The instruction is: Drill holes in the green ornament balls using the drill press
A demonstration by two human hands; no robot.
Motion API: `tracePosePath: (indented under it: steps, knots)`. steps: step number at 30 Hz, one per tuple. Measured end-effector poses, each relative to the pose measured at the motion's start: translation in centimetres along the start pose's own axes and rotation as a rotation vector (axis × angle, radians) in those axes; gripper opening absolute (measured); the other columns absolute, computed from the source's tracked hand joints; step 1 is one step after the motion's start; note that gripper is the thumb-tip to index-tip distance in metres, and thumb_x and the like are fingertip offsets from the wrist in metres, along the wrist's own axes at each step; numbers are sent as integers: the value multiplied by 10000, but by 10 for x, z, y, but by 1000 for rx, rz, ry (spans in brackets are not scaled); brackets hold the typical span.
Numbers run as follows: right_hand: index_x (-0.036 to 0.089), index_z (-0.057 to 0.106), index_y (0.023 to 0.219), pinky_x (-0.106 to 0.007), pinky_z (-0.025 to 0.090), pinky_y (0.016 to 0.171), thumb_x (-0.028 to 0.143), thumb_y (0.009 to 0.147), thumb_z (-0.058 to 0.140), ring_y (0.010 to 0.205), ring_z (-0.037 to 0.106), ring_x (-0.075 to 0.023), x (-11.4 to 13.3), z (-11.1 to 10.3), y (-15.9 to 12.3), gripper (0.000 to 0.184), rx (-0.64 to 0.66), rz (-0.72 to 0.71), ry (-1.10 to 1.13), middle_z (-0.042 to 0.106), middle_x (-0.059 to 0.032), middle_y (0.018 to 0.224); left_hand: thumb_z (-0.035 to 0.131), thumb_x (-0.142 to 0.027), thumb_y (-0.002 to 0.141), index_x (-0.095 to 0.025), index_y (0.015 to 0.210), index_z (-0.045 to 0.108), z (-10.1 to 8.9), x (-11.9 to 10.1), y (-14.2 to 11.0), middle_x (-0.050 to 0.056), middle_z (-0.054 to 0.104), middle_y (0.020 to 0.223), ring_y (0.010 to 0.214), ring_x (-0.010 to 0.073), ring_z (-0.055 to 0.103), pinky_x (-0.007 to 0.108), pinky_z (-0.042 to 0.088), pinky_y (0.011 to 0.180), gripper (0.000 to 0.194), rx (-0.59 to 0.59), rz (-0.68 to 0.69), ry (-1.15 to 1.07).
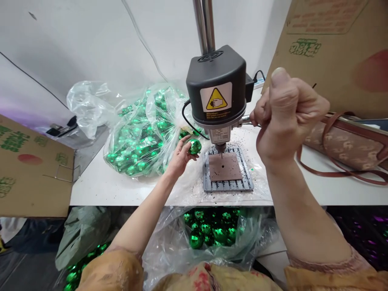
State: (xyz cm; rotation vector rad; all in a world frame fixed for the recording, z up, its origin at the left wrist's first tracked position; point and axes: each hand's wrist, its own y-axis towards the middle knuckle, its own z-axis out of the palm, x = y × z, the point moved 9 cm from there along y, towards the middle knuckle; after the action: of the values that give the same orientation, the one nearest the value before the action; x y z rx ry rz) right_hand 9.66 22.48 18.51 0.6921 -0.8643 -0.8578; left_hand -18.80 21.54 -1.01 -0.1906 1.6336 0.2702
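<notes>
My left hand (182, 155) holds a shiny green faceted ball (194, 146), like a disco-ball ornament, in its fingers just left of the drill. My right hand (283, 115) is closed in a fist, thumb up, around the drill press lever (246, 119); most of the lever is hidden by the hand. Between the hands stands the black drill press (216, 85) with a yellow warning label. Its thin bit points down over a brown board (230, 171) with a dark hole, which lies on the slotted metal base plate (207, 186). Dark shavings are scattered around the base.
A clear plastic bag (136, 137) full of green balls lies on the white table (97, 190) at left. Below the front edge, another open bag holds more green balls (212, 228). Cardboard boxes (33, 173) flank both sides. A patterned handbag (342, 145) lies at right.
</notes>
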Motion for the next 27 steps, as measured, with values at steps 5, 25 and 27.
tracePosePath:
  steps: [5, 25, 27]
  knots:
    - [223, 322, 560, -306, 228, 443, 609, 913, 629, 413, 273, -81, -1, -1, 0, 606, -4, -3, -146, 297, 45, 476, 728, -632, 851, -235, 1265, 597, 38, 13, -42, 64, 718, 1045, 793, 163, 676, 281, 517, 642, 588, 41, 9, -91]
    - [189, 325, 577, -250, 256, 456, 521, 950, 626, 430, 322, -35, -3, -2, -1, 583, 42, -9, -77, 272, 54, 532, 844, -526, 792, -232, 1289, 637, 83, 39, -36, 118, 662, 1340, 1308, 326, 588, 521, 426, 1168, 613, 143, 264, 274]
    - [182, 327, 569, -244, 236, 459, 493, 954, 631, 418, 322, -26, 0, -1, -1, 580, 36, -24, -62, 265, 60, 523, 839, -529, 797, -227, 1303, 618, 86, 39, -38, 118, 661, 1344, 1279, 310, 608, 502, 453, 1145, 629, 159, 263, 261]
